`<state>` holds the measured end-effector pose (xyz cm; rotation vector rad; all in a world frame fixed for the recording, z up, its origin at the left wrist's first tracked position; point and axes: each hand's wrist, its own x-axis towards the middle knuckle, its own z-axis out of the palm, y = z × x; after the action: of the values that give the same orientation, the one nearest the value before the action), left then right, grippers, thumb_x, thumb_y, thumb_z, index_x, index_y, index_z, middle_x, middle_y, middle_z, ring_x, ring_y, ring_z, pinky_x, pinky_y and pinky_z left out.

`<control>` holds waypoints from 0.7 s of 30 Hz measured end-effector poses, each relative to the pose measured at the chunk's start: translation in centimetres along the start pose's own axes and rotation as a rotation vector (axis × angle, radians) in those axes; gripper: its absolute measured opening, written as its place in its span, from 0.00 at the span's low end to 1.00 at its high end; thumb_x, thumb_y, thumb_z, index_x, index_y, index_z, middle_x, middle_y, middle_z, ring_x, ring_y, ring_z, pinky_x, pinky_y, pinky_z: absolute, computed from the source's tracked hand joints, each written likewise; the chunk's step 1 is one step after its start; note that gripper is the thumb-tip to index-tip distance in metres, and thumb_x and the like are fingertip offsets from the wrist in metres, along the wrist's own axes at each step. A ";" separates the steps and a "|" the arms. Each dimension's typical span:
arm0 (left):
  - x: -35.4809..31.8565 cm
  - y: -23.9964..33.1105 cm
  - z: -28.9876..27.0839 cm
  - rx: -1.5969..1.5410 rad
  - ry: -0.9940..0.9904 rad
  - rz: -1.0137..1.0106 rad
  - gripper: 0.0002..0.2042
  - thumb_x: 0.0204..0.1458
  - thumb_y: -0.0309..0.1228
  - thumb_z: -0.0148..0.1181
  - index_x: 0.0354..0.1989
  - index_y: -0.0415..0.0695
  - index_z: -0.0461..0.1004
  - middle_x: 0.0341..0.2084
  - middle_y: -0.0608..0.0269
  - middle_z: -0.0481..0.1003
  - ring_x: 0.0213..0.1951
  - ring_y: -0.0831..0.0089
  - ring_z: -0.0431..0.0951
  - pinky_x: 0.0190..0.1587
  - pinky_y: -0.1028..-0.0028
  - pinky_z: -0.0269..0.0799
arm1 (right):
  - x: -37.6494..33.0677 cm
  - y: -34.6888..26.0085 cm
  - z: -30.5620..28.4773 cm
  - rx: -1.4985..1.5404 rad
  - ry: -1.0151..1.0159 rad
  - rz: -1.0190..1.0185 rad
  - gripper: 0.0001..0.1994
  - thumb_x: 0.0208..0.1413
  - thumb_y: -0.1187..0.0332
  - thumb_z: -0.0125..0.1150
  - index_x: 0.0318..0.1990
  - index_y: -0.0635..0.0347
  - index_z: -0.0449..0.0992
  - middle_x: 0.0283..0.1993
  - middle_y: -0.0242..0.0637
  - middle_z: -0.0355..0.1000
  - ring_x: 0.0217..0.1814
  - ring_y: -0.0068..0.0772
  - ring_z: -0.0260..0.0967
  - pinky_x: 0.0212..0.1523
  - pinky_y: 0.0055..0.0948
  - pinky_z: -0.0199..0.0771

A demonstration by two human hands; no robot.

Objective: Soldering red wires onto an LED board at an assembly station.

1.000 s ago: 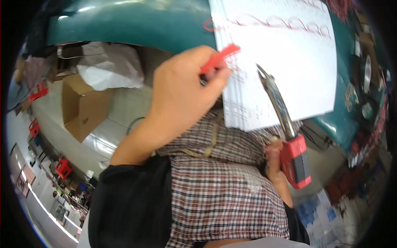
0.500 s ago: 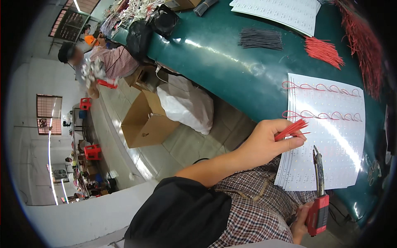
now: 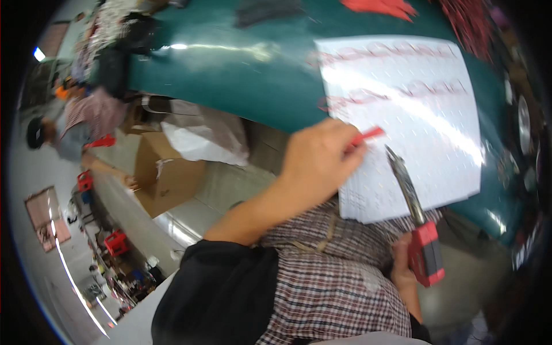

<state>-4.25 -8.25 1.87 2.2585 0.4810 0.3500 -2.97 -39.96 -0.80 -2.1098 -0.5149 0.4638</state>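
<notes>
My left hand (image 3: 319, 154) is closed around a small bundle of red wires (image 3: 369, 135), whose ends poke out past the thumb and fingers. It hovers over the left edge of a stack of white printed circuit sheets (image 3: 443, 164). Two rows of looped red wires (image 3: 425, 89) run across the upper part of the top sheet. Low on the right, my right hand (image 3: 403, 265) grips a red and black soldering gun (image 3: 426, 254). The gun's dark metal tip points up over the sheet, just right of the wire bundle and apart from it.
On the green table (image 3: 230, 75) lie dark wires (image 3: 267, 10) and red wires (image 3: 379, 7) at the far side. More red wires (image 3: 468, 29) hang at the upper right. A cardboard box (image 3: 164, 178) and white sack (image 3: 207, 135) stand left; a person (image 3: 86, 118) reaches toward the box.
The view has shifted, so the table and sheets appear further up and left. The soldering gun's tip is closer to the wire bundle. The co-worker's arm now extends to the box.
</notes>
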 end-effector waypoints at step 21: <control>-0.1 -0.7 -0.2 -0.188 -0.053 -0.147 0.07 0.47 0.30 0.71 0.31 0.40 0.82 0.23 0.60 0.77 0.25 0.69 0.78 0.30 0.71 0.72 | 1.6 -2.1 0.2 -0.053 -0.062 -0.161 0.09 0.49 0.76 0.72 0.37 0.65 0.79 0.32 0.42 0.75 0.27 0.40 0.74 0.26 0.32 0.73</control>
<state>-4.56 -7.70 1.49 2.0320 0.5586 0.2493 -2.08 -37.93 0.65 -2.0897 -0.7347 0.4280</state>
